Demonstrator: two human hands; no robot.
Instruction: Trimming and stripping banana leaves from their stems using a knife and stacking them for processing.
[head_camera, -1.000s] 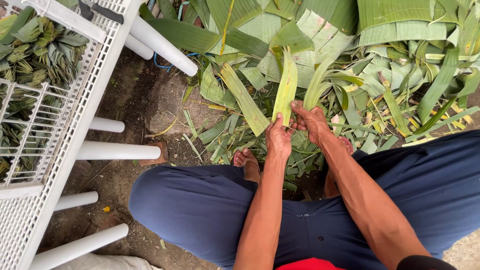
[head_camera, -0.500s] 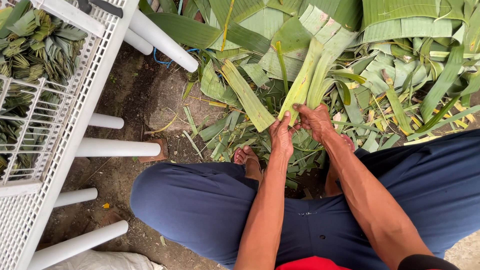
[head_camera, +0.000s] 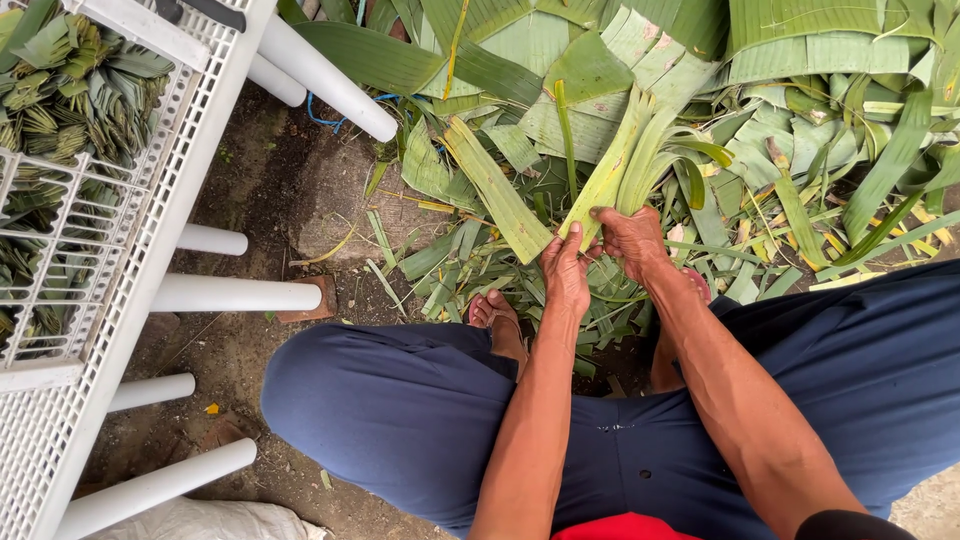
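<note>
Head view.

Left hand (head_camera: 566, 272): grip closed on the base of a leaf strip (head_camera: 612, 168), pale green and folded lengthwise, which rises away from the knees toward the leaf pile (head_camera: 800, 110). Right hand (head_camera: 632, 238): grip closed on the same strip just beside the left, fingers curled over its lower end. The two hands touch at the strip's base, above the gap between the knees.

Leaf pile: broad green leaves and cut strips, heaped on the ground beyond the hands, spreading to the right edge; thin yellowish offcuts lie among them.

Trousers (head_camera: 400, 410): dark blue, both knees bent outward. One foot (head_camera: 497, 318) in a sandal shows between left knee and scraps; the other is mostly hidden behind the right forearm.

Rack (head_camera: 150, 200): white, perforated sides, resting on white tubular legs (head_camera: 235, 295), at left. Its upper compartment holds folded leaf pieces (head_camera: 75, 85), packed tightly in rows. A wire basket (head_camera: 70, 260) below holds more of the same, partly hidden by the grid.

Ground (head_camera: 260, 190): bare dark soil under the rack.
</note>
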